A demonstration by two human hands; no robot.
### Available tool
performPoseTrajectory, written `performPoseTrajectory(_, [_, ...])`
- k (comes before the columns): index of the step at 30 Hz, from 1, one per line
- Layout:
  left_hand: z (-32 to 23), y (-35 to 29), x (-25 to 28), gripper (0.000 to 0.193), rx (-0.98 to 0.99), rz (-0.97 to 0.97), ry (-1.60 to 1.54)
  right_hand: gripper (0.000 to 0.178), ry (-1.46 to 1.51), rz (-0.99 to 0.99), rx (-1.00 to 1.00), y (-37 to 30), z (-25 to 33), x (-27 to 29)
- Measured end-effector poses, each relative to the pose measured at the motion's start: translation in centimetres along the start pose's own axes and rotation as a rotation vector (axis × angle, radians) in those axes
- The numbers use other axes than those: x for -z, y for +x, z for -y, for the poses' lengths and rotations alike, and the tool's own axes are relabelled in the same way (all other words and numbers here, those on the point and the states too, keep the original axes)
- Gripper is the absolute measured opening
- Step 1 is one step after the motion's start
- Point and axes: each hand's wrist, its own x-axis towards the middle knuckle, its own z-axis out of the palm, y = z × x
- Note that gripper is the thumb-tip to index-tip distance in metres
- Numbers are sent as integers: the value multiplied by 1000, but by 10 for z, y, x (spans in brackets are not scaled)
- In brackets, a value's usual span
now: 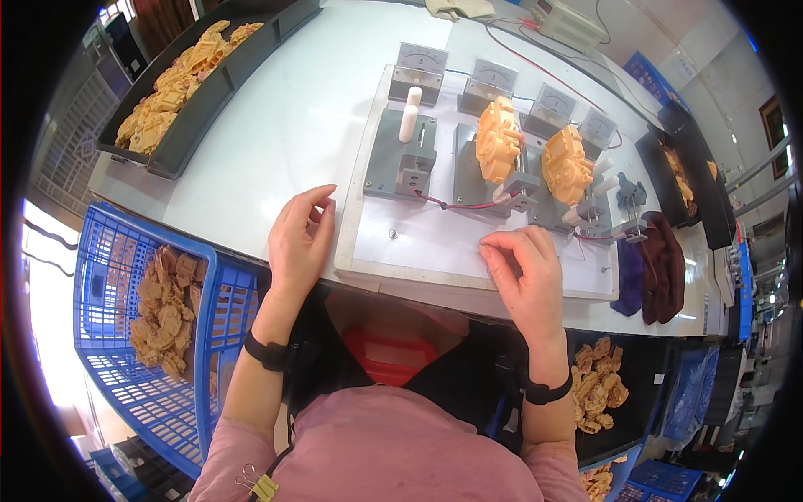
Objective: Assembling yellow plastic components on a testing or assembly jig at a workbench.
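My left hand point(301, 238) rests at the left edge of a white test board point(435, 243), fingers loosely bent, thumb apart, nothing in it. Over the board's front part is my right hand point(527, 268), thumb and index tips drawn together with nothing visible between them. On the board stand grey fixtures point(393, 159) with red and black wires and several analog meters point(421, 63) behind them. One orange-yellow moulded part point(499, 140) sits upright on a middle fixture; a second moulded part point(567, 166) sits to its right. The leftmost fixture carries two white posts point(410, 117) and no moulded part.
A black tray point(242, 79) of similar parts stands at the far left, another black tray point(682, 167) at the right. Dark cloths point(661, 268) lie right of the board. Below the table are a blue basket point(142, 243) and a dark bin point(631, 418), both with parts.
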Motion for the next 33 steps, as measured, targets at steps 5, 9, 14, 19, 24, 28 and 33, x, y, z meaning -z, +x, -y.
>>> performPoseTrajectory(5, [0, 0, 0, 25, 6, -3, -4, 10, -4, -2, 5, -1, -1, 0])
performPoseTrajectory(9, [0, 0, 0, 25, 6, -1, -4, 11, -2, -3, 10, -1, -1, 0])
performPoseTrajectory(14, [0, 0, 0, 24, 17, 1, -2, 13, -24, -16, 47, 0, -4, -2])
performPoseTrajectory(19, [0, 0, 1, 25, 18, 1, 2, 14, -16, -16, 68, 1, -3, -3])
performPoseTrajectory(24, [-1, 3, -1, 26, -8, 23, 10, 14, -21, -52, 62, -1, -3, -1])
performPoseTrajectory(28, [3, 1, 0, 26, 30, 30, -20, 13, -7, -62, 70, -1, -4, -1])
performPoseTrajectory(33, [-19, 11, 26, 25, -46, 39, -76, 11, 36, -47, 70, -2, -5, 1])
